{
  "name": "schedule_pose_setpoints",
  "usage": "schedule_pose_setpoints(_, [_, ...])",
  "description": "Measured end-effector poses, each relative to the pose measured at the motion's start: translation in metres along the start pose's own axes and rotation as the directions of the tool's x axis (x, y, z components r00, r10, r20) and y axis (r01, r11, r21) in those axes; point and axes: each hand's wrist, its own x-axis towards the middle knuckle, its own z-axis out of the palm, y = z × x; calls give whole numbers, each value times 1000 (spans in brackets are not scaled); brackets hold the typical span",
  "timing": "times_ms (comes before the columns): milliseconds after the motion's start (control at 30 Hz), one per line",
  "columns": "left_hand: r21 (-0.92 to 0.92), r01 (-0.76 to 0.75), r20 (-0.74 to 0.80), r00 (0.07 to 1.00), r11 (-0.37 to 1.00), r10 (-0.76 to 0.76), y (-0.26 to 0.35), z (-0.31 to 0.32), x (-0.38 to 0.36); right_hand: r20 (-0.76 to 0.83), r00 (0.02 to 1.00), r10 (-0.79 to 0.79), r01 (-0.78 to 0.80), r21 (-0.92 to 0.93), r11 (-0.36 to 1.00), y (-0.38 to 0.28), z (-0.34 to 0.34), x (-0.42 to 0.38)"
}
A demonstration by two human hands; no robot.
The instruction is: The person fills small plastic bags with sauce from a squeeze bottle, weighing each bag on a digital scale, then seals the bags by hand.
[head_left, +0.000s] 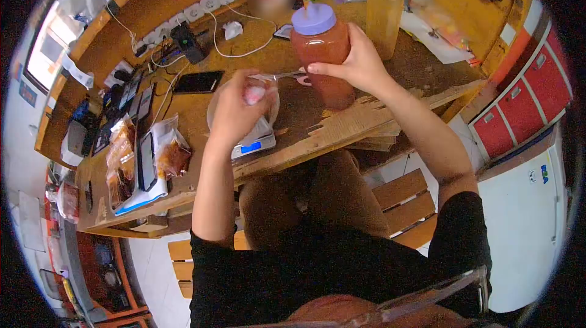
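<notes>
My right hand is wrapped round a large squeeze bottle of red-orange sauce with a purple lid, held upright over the table. My left hand is closed on a clear plastic bag, with something pink and white showing by the fingers. Beneath that hand is a small digital scale with a lit blue display, its top partly hidden. Between the two hands lie scissors, partly covered by the bottle.
A second squeeze bottle with yellowish contents stands behind my right hand. Bags of brown-red sauce lie at the left, near a black phone. White cables cross the wooden table, whose front edge is splintered.
</notes>
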Motion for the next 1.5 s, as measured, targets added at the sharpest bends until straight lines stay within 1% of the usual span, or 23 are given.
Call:
schedule_pose_setpoints(67, [64, 39, 5, 999, 997, -40, 11, 5, -4, 3, 1000, 2, -2, 165, 986, 11, 1, -1])
schedule_pose_setpoints(100, [131, 76, 11, 997, 988, -78, 15, 5, -7, 3, 1000, 0, 0, 160, 987, 11, -2, -2])
schedule_pose_setpoints(200, [280, -76, -137, 984, 957, 118, 40, -16, -27, 47, 989, 138, -145, 241, 960, 7, -12, -9])
schedule_pose_setpoints(300, [333, 6, -46, 999, 943, 10, 60, -56, -55, 88, 973, 213, -230, 375, 898, 12, -14, -18])
schedule_pose_setpoints(367, [413, 10, 14, 1000, 911, -17, 48, -72, -67, -77, 974, 213, -177, 326, 929, 21, -5, -30])
schedule_pose_setpoints(400, [489, 2, 71, 997, 872, -42, 41, -79, -71, -72, 975, 211, -176, 334, 926, 12, -4, -33])
schedule_pose_setpoints(467, [548, 4, 58, 997, 837, -43, 13, -79, -75, -447, 892, 68, 36, 220, 975, -13, -6, -45])
schedule_pose_setpoints(533, [604, -2, 52, 998, 797, -37, -17, -74, -74, -477, 878, -29, 107, 137, 985, -19, 6, -65])
schedule_pose_setpoints(600, [541, -119, 33, 992, 833, 120, -38, -71, -69, -463, 875, -144, 179, 31, 983, -37, 15, -83])
schedule_pose_setpoints(733, [522, -80, 26, 997, 849, 78, -44, -72, -60, -298, 937, -183, 203, 37, 978, -77, 28, -101])
schedule_pose_setpoints(767, [490, -105, -65, 986, 866, 157, -40, -72, -60, -300, 936, -182, 200, 31, 979, -81, 29, -101])
schedule_pose_setpoints(800, [457, -131, -159, 961, 880, 226, -34, -72, -61, -210, 958, -195, 223, 119, 968, -85, 30, -101])
schedule_pose_setpoints(833, [453, -134, -159, 961, 882, 227, -26, -71, -62, -117, 969, -216, 236, 208, 949, -89, 32, -100])
schedule_pose_setpoints(900, [288, -178, -314, 910, 941, 269, -3, -67, -65, -103, 978, -181, 202, 252, 946, -102, 41, -96])
schedule_pose_setpoints(933, [286, -178, -315, 910, 942, 268, 9, -65, -68, -95, 990, -108, 133, 319, 938, -108, 47, -94])
schedule_pose_setpoints(1000, [222, -176, -327, 913, 959, 243, 31, -59, -77, -16, 1000, -8, 14, 380, 925, -117, 52, -91])
schedule_pose_setpoints(1133, [133, -196, -303, 925, 972, 228, 48, -41, -97, 148, 989, 7, -90, 563, 821, -115, 64, -100])
schedule_pose_setpoints(1200, [-66, -74, -280, 958, 995, 52, 47, -29, -108, 210, 977, 47, -168, 609, 775, -119, 60, -104])
schedule_pose_setpoints(1233, [-67, -69, -281, 958, 995, 48, 49, -24, -112, 269, 959, 86, -246, 645, 724, -120, 58, -106])
schedule_pose_setpoints(1300, [-383, 128, -262, 935, 915, -240, 51, -14, -117, 271, 959, 86, -249, 656, 712, -118, 57, -110])
schedule_pose_setpoints(1333, [-404, 134, -180, 958, 905, -222, 39, -11, -122, 268, 960, 86, -249, 669, 701, -116, 57, -112])
schedule_pose_setpoints(1433, [-434, 93, -130, 978, 896, -165, 28, -6, -127, 232, 968, 94, -230, 674, 702, -114, 55, -116])
schedule_pose_setpoints(1500, [-459, 158, -97, 969, 874, -226, 34, -8, -130, 237, 962, 135, -264, 689, 675, -114, 54, -118])
